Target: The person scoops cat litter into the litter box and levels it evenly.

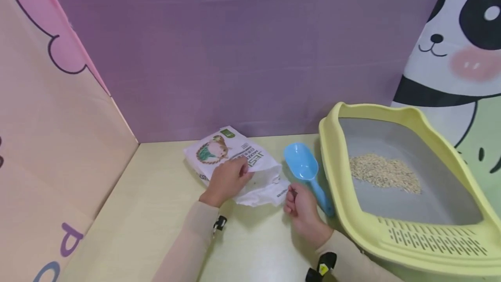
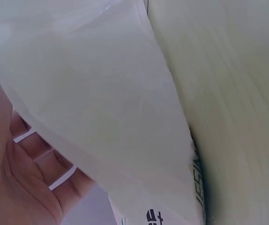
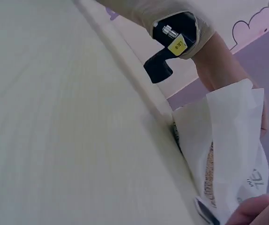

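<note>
A white printed bag (image 1: 235,153) with a cat picture on its front lies on the table, its torn mouth gaping towards me. My left hand (image 1: 230,178) pinches the upper edge of that mouth. In the left wrist view its loosely bent fingers (image 2: 38,154) pass behind the white flap. Fingers curled, my right hand (image 1: 306,208) grips the bag's near right corner; only a little of that hand shows in the right wrist view. Tan granules (image 3: 209,173) are visible inside the mouth. Just beyond the right hand lies a blue scoop (image 1: 302,162), handle towards me.
On the right stands a yellow litter box (image 1: 332,164) with a raised rim and a slotted front ledge. A pile of tan litter (image 1: 385,173) lies on its grey floor. A purple backdrop (image 1: 235,55) rises behind the pale table (image 1: 145,212), with a printed panel (image 1: 51,134) at left.
</note>
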Action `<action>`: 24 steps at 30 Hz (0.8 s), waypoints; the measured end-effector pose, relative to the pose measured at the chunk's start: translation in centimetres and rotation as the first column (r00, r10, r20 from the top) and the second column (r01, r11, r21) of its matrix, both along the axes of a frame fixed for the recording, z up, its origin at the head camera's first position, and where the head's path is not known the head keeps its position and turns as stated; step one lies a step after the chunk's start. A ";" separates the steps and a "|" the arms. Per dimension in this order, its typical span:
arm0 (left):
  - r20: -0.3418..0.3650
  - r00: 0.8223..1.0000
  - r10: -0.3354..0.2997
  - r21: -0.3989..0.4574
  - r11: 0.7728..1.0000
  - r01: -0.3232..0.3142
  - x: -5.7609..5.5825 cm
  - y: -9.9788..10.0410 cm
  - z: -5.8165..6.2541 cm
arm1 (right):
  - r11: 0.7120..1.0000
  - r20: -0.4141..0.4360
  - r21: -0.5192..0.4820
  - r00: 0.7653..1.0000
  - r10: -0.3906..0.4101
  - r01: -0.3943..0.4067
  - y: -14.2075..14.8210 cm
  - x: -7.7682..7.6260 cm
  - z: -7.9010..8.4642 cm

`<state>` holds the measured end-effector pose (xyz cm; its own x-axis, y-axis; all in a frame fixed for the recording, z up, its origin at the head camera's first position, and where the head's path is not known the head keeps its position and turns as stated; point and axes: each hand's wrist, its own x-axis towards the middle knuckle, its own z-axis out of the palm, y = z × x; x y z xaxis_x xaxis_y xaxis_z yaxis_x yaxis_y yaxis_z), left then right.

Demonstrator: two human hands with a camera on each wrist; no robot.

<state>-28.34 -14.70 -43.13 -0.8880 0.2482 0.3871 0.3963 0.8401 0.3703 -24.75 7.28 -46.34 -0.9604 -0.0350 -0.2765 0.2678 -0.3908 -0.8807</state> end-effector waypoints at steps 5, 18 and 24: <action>-0.013 1.000 -0.005 0.005 1.000 0.005 0.0 0.0 0.0 | 0.878 -0.022 0.414 0.961 0.274 -0.241 -0.2 0.1 0.5; 0.017 0.998 -0.058 -0.034 0.998 0.058 0.1 0.0 0.3 | 0.321 -0.090 0.924 0.697 0.711 -0.209 0.2 2.2 1.8; 0.127 0.989 -0.075 -0.043 0.996 0.081 0.4 -0.2 0.7 | 0.293 -0.096 0.946 0.746 0.659 -0.137 -0.4 3.4 2.9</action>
